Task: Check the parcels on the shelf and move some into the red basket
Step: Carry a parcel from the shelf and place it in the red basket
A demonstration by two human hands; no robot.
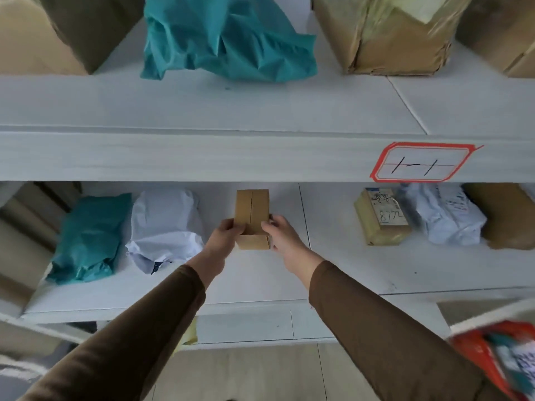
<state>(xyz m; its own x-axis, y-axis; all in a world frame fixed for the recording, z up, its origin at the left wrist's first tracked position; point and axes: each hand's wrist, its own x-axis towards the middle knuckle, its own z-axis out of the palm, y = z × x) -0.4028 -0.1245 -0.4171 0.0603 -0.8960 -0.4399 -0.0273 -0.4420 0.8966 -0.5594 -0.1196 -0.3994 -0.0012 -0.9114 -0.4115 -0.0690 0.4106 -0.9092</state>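
Both hands grip one small cardboard box (252,218) at the centre of the lower shelf (347,273). The left hand (224,237) curls round its left side with the thumb on top, and the right hand (282,235) curls round its right side the same way. The box's top shows a taped seam running lengthwise.

At 9 o'clock of the box, on the same shelf, lie two soft bags: one white bag (165,227) just beside the left hand and one teal bag (89,238) touching it farther out. At 3 o'clock, well apart from the box, lie three more parcels: one taped box (380,218) with handwritten digits, one pale blue-white bag (445,218) against it, and one brown box (509,215) at the frame edge.

At 12 o'clock, the upper shelf (231,111) carries four parcels: three brown boxes and one crumpled teal bag (225,41) between the first and second. A red-bordered label (424,163) marked "1-1" sticks to that shelf's front edge at 2 o'clock.

At 5 o'clock, blurred at the frame corner, is the red basket (474,354) with something teal and white inside.
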